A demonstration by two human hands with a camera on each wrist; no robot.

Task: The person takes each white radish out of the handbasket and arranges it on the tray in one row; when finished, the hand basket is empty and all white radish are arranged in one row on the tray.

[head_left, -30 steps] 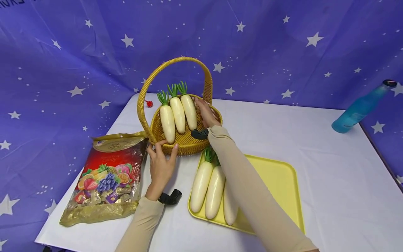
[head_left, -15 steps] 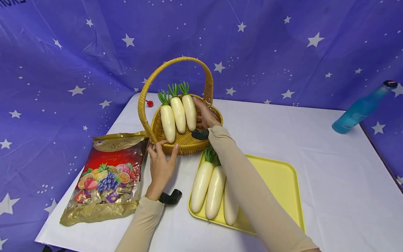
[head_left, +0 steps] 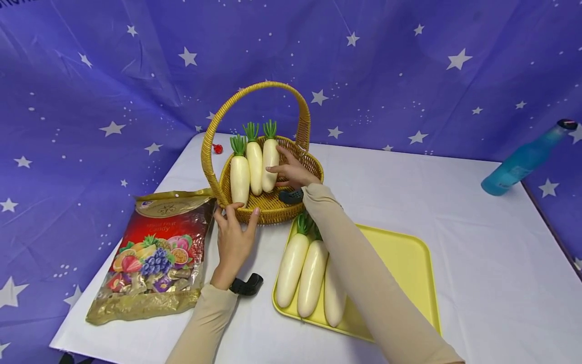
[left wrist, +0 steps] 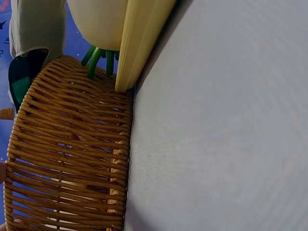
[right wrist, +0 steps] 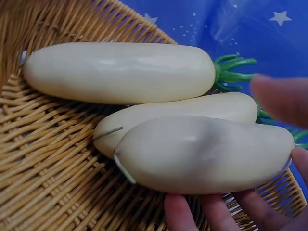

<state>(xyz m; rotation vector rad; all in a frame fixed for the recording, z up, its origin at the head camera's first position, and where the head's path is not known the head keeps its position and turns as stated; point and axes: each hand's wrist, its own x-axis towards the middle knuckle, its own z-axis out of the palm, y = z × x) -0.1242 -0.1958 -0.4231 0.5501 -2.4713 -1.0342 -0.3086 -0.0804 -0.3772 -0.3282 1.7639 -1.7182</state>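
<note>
Three white radishes with green tops lie side by side in a wicker basket point(head_left: 272, 217). On the rightmost radish point(head_left: 270, 164) my right hand point(head_left: 295, 172) rests with spread fingers. In the right wrist view, several fingertips point(right wrist: 178, 211) touch that radish's near side, while the thumb stands apart from it. My left hand point(head_left: 234, 242) holds the basket's front rim. The middle radish point(head_left: 255, 167) and the left radish point(head_left: 239, 179) lean beside it, tops toward the back rim. The left wrist view shows the woven wall point(left wrist: 62, 144), with fingertips just at its left edge.
A yellow tray point(head_left: 395, 273) with three more radishes, partly under my right forearm, stands in front of the basket. A candy bag point(head_left: 156, 258) lies at left. A red object point(head_left: 218, 149) lies behind it. A blue bottle point(head_left: 518, 167) stands far right.
The right hand's fingers have moved left onto the rightmost radish. The lower ends of the radishes have swung left, so they lie straighter. The left hand has stayed at the rim.
</note>
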